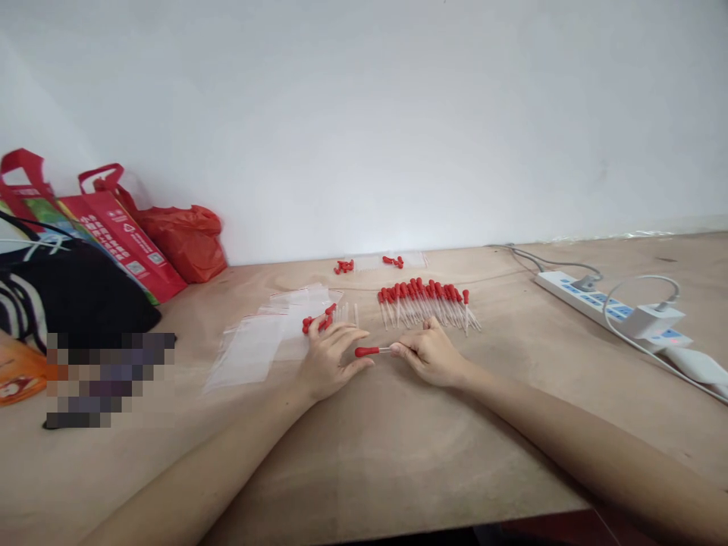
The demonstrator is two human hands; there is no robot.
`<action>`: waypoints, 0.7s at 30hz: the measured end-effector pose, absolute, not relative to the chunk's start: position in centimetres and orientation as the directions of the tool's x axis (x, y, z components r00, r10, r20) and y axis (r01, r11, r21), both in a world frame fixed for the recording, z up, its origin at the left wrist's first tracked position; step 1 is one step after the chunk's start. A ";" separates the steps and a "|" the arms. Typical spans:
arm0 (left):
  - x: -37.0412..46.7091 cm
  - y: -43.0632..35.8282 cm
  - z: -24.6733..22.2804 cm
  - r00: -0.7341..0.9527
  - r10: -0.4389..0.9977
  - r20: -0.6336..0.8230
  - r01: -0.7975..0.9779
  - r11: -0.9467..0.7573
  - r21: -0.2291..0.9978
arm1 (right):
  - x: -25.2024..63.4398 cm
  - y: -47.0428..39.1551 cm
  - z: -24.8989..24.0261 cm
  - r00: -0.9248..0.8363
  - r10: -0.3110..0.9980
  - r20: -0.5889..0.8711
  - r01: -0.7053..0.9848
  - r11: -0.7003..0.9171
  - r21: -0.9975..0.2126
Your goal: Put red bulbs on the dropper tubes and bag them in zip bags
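My right hand [431,352] is closed on the clear tube of a dropper [368,351], whose red rubber bulb points left. Around that bulb, my left hand [334,356] has its fingers and thumb apart, and it does not appear to touch it. Just beyond the left fingers lie several loose red bulbs [307,324] and a few clear tubes [343,313]. Behind my right hand, a row of several droppers with red bulbs [424,292] lies side by side, tubes toward me. Clear zip bags [246,353] overlap on the table left of my left hand.
More red bulbs [343,267] and a clear bag [418,260] lie near the wall. On the right is a white power strip [574,292] with a charger [651,320] and cables. Red shopping bags [128,235] and a black bag [91,292] stand on the left of the wooden table [387,470].
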State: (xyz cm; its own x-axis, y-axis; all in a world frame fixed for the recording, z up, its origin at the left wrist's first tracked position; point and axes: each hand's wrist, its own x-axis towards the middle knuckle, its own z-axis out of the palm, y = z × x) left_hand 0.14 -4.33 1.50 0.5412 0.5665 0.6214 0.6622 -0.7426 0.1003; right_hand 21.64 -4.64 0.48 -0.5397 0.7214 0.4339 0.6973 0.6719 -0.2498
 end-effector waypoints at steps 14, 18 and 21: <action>1.4 -5.2 0.9 0.608 0.550 0.572 0.600 -0.790 0.122 | 21.9 -5.2 -0.4 -0.596 0.449 0.665 0.651 0.755 0.074; 1.5 -5.3 0.6 0.608 0.541 0.582 0.584 -0.801 0.135 | 21.7 -5.3 -0.8 -0.591 0.463 0.661 0.631 0.775 0.022; 1.6 -5.3 0.6 0.610 0.545 0.575 0.586 -0.799 0.136 | 21.7 -5.1 -0.9 -0.595 0.475 0.649 0.619 0.785 -0.007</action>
State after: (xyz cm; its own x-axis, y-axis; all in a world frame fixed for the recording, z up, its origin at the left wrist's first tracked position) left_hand 1.56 -5.30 0.65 0.6100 0.5448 0.5755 0.5856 -0.7991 0.1358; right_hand 21.69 -5.09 -0.91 -0.5946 0.4749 0.6488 0.6191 0.7853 -0.0075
